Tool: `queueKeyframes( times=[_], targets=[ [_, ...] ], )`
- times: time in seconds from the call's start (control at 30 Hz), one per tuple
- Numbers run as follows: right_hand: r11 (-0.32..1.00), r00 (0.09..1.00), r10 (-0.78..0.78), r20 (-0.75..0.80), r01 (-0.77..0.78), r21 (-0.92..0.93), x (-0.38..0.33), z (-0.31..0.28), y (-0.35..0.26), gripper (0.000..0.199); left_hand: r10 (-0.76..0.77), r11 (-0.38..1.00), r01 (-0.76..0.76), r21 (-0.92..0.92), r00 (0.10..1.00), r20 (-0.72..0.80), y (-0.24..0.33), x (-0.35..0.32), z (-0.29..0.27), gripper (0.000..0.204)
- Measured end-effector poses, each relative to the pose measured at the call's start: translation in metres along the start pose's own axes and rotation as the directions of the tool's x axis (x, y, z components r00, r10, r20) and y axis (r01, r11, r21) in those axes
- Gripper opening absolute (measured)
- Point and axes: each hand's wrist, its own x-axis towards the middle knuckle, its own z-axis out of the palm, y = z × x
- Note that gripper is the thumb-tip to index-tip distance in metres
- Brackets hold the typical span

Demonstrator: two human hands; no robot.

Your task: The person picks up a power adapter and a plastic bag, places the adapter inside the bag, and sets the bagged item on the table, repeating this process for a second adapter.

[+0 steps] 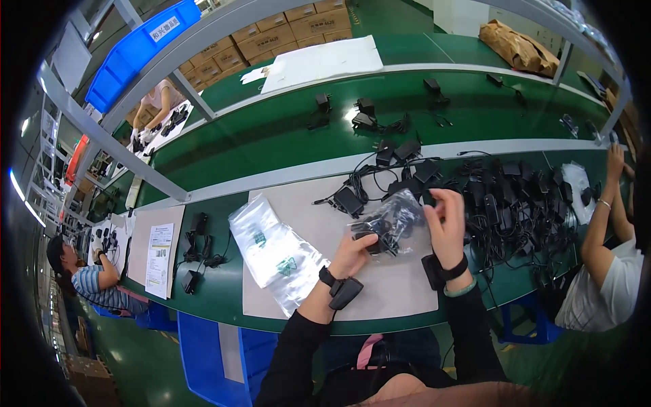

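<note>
My left hand (354, 254) grips the lower left of a clear plastic bag (409, 211), thumb on top. Inside the bag lies a black power adapter (385, 234) with its cable, partly blurred by the film. At the bag's right edge, my right hand (447, 224) has its fingers curled and its thumb against the film. A beige mat (400, 298) lies under both hands. Just beyond the bag sit several black adapters with cables (349, 201). Flat clear bags with green print (271, 244) are stacked to the left of my left hand.
A large heap of black adapters (505, 203) covers the bench to the right, where a co-worker's arm (600, 203) reaches in. More adapters (196, 247) and a printed sheet (160, 254) lie left. A grey rail (285, 178) crosses behind the mat. Blue bins (210, 353) stand below.
</note>
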Motion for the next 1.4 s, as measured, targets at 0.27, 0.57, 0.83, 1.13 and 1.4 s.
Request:
queueKeyframes(
  times=[0.27,0.57,0.83,1.13,1.4],
  targets=[
    [0.997,0.897,-0.07,0.436,0.05,0.057,-0.027,0.007,-0.028,0.046,0.17,0.979,-0.178,0.1,0.981,0.089,-0.012,-0.001,0.0,0.063],
    [0.752,0.631,0.292,0.719,-0.616,0.235,0.01,0.0,-0.013,0.052,0.419,0.895,-0.398,-0.202,0.905,0.076,0.006,-0.001,0.036,0.067],
    [0.806,0.749,0.573,0.332,-0.589,-0.062,0.255,-0.059,0.157,0.039,0.342,0.931,-0.365,-0.017,0.886,-0.314,0.012,0.002,-0.016,0.016],
    [0.456,0.53,0.771,0.354,-0.07,-0.887,0.342,-0.146,0.359,0.033,0.187,0.955,-0.262,-0.141,0.896,-0.403,0.007,0.008,-0.019,0.013],
    [0.429,0.807,0.512,0.295,0.058,-0.902,0.415,0.006,0.352,0.074,0.267,0.95,-0.308,-0.05,0.884,-0.383,0.005,0.006,-0.046,0.012]
  ],
)
